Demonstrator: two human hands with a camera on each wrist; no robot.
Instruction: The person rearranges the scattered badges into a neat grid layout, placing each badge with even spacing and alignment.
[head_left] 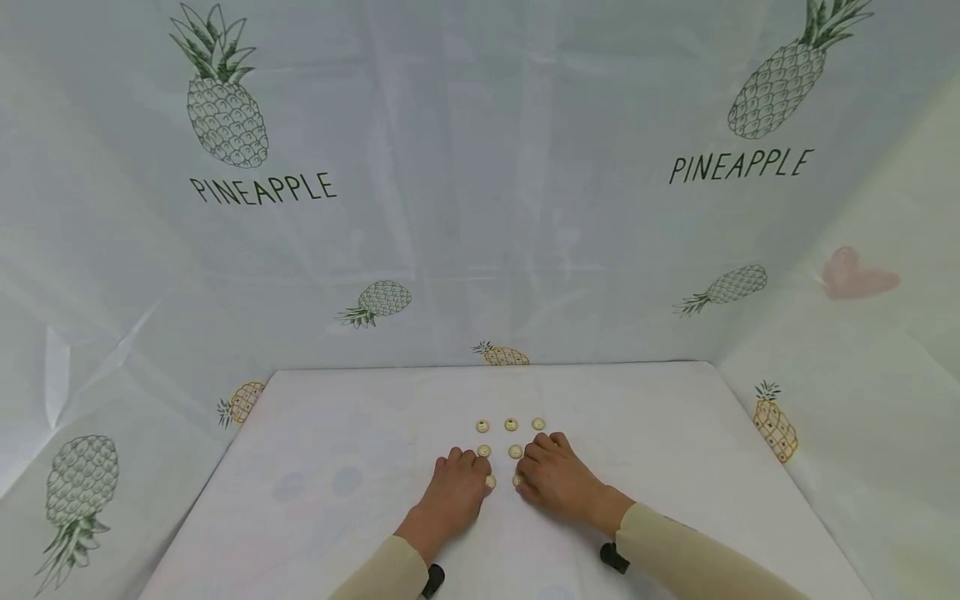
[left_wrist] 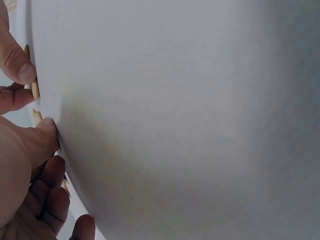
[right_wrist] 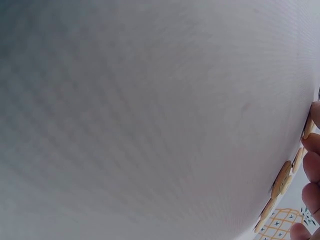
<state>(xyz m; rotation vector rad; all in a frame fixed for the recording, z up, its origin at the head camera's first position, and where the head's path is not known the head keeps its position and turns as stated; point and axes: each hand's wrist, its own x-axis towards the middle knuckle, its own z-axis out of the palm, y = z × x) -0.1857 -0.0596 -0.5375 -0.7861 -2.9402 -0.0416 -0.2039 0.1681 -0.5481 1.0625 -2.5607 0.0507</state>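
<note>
Small pale wooden discs lie in rows on the white-covered table. Three of them form the far row, with the middle disc (head_left: 511,424) showing a dark mark on its face. Two more, a left disc (head_left: 483,451) and a right disc (head_left: 515,452), show in the row nearer me. Closest to me, my left hand (head_left: 456,487) has its thumb and finger on a disc (head_left: 491,481). Facing it across a small gap, my right hand (head_left: 555,479) pinches another disc (right_wrist: 308,125) between thumb and finger, partly covering it. In the left wrist view, both thumbs are low beside the cloth.
A white cloth (head_left: 315,433) covers the table, whose far edge meets a white hanging sheet (head_left: 480,208) printed with pineapples. Side sheets rise at left and right. Dark wrist straps (head_left: 614,557) show under the sleeves.
</note>
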